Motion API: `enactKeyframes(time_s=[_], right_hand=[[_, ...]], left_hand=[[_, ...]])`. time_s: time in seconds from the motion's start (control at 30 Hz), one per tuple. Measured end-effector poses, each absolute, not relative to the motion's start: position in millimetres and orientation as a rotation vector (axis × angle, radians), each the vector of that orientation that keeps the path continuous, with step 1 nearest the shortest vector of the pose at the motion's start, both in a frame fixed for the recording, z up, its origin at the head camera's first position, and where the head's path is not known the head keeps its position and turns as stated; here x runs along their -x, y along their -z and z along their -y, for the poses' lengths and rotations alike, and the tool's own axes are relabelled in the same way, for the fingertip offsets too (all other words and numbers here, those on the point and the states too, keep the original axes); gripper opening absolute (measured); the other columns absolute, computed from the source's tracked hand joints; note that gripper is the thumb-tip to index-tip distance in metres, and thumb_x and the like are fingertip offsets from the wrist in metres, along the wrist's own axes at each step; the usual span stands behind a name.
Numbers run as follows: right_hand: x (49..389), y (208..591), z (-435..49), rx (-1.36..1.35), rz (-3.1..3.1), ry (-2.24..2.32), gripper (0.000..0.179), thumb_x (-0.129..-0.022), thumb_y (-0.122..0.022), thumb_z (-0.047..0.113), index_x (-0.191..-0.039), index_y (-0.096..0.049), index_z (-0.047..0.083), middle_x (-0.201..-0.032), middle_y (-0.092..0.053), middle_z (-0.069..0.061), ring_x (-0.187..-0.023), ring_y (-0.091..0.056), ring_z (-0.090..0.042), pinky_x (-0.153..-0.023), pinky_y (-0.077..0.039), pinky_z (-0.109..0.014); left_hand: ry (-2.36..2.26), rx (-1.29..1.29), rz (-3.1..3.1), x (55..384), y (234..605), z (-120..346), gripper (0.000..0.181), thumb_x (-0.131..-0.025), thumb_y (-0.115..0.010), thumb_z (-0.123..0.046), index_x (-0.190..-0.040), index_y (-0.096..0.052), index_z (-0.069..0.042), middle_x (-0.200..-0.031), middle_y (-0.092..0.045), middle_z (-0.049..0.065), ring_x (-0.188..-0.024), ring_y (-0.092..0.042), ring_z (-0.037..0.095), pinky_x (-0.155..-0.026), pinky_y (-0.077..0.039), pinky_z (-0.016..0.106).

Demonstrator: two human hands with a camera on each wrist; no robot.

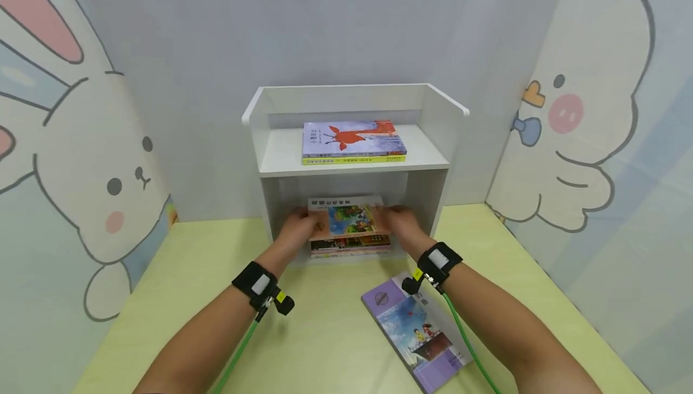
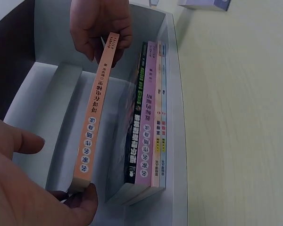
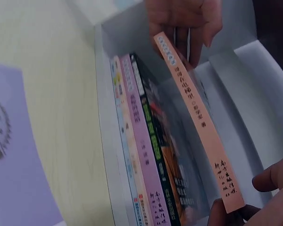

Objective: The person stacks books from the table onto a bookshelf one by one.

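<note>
Both hands hold an orange-spined book (image 1: 351,219) by its two short ends, inside the lower compartment of a white shelf (image 1: 354,169). My left hand (image 1: 299,227) grips its left end, and my right hand (image 1: 402,223) grips its right end. Below it lies a stack of several books (image 1: 351,245), with a gap between stack and held book. In the left wrist view the orange spine (image 2: 98,106) faces the camera, fingers under it and the thumb apart from the spine. The right wrist view shows the stack's spines (image 3: 139,132), one black and one pink.
On the upper shelf board lie a purple-blue book (image 1: 354,139) with an orange animal and a yellow-spined book (image 1: 354,159) under it. A purple and white book (image 1: 414,337) lies on the pale table (image 1: 303,334), partly under the right forearm. Green cables (image 1: 238,355) run along both arms.
</note>
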State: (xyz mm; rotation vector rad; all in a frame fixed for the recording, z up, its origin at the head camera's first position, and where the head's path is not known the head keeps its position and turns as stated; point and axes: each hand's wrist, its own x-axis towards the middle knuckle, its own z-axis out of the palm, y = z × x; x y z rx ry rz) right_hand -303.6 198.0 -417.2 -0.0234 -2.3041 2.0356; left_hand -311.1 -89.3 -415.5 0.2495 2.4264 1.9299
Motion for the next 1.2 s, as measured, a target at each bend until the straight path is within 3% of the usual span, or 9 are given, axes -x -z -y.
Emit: enactKeyframes(time_s=[0.07, 0.17, 0.27, 0.37, 0.57, 0.73, 0.83, 0.93, 1.2], right_hand=[[308, 418, -197, 0.011, 2.287, -2.044, 0.032, -0.11, -0.07, 0.028, -0.094, -0.073, 0.0, -0.086, -0.068, -0.004, -0.085, -0.061, -0.02, -0.091, -0.053, -0.05], [312, 420, -197, 0.015, 2.279, -2.043, 0.036, -0.109, -0.072, 0.025, -0.116, -0.074, -0.01, -0.101, -0.074, -0.011, -0.094, -0.066, -0.021, -0.095, -0.056, -0.049], [314, 423, -196, 0.046, 2.304, -1.999, 0.038, -0.108, -0.073, 0.025, -0.118, -0.074, -0.011, -0.107, -0.074, -0.015, -0.094, -0.065, -0.022, -0.092, -0.057, -0.046], [314, 425, -196, 0.067, 2.338, -1.927, 0.038, -0.107, -0.074, 0.027, -0.115, -0.075, -0.01, -0.109, -0.074, -0.017, -0.093, -0.065, -0.023, -0.087, -0.057, -0.043], [314, 431, -194, 0.137, 2.439, -1.787, 0.043, -0.108, -0.074, 0.034, -0.119, -0.074, -0.008, -0.113, -0.074, -0.02, -0.096, -0.066, -0.027, -0.082, -0.057, -0.04], [312, 436, -193, 0.167, 2.474, -1.742, 0.045, -0.108, -0.073, 0.037, -0.12, -0.073, -0.007, -0.113, -0.074, -0.021, -0.097, -0.068, -0.031, -0.086, -0.059, -0.044], [311, 436, -191, 0.158, 2.503, -1.671, 0.046, -0.108, -0.072, 0.041, -0.113, -0.076, -0.005, -0.106, -0.074, -0.018, -0.093, -0.066, -0.029, -0.079, -0.056, -0.039], [309, 437, -189, 0.145, 2.536, -1.6, 0.048, -0.108, -0.07, 0.043, -0.105, -0.077, -0.005, -0.099, -0.073, -0.017, -0.086, -0.063, -0.027, -0.07, -0.05, -0.034], [305, 439, -187, 0.111, 2.567, -1.535, 0.047, -0.109, -0.069, 0.039, -0.11, -0.074, -0.008, -0.093, -0.066, -0.012, -0.082, -0.056, -0.025, -0.065, -0.044, -0.033]], left_hand=[[-1.912, -0.232, -2.442, 316, 418, 88, 0.018, -0.109, -0.06, -0.023, -0.113, -0.066, -0.006, -0.096, -0.058, 0.01, -0.084, -0.05, 0.026, -0.083, -0.045, 0.051], [-1.884, -0.241, -2.446, 320, 422, 87, 0.015, -0.107, -0.06, -0.02, -0.097, -0.061, -0.009, -0.08, -0.05, 0.005, -0.074, -0.045, 0.024, -0.077, -0.043, 0.046], [-1.872, -0.303, -2.417, 320, 425, 87, 0.028, -0.105, -0.06, -0.014, -0.079, -0.051, -0.012, -0.068, -0.035, 0.001, -0.067, -0.034, 0.024, -0.072, -0.036, 0.043], [-1.894, -0.374, -2.374, 320, 426, 85, 0.036, -0.105, -0.06, -0.013, -0.072, -0.048, -0.012, -0.066, -0.029, 0.0, -0.066, -0.028, 0.024, -0.071, -0.033, 0.043], [-1.88, -0.391, -2.391, 318, 427, 85, 0.033, -0.105, -0.06, -0.013, -0.074, -0.052, -0.004, -0.066, -0.03, -0.001, -0.064, -0.03, 0.021, -0.072, -0.035, 0.045], [-1.834, -0.314, -2.462, 315, 430, 84, 0.036, -0.104, -0.059, -0.014, -0.07, -0.045, -0.013, -0.065, -0.028, -0.001, -0.061, -0.027, 0.02, -0.068, -0.034, 0.043], [-1.819, -0.257, -2.499, 314, 431, 84, 0.033, -0.104, -0.058, -0.014, -0.077, -0.039, -0.017, -0.068, -0.028, -0.001, -0.064, -0.025, 0.019, -0.067, -0.03, 0.04], [-1.82, -0.212, -2.512, 313, 432, 83, 0.03, -0.104, -0.059, -0.015, -0.084, -0.037, -0.018, -0.073, -0.031, 0.001, -0.068, -0.026, 0.02, -0.068, -0.028, 0.039], [-1.774, -0.152, -2.567, 310, 432, 84, 0.023, -0.097, -0.059, -0.014, -0.091, -0.037, -0.016, -0.081, -0.033, 0.004, -0.071, -0.025, 0.021, -0.069, -0.025, 0.04]])
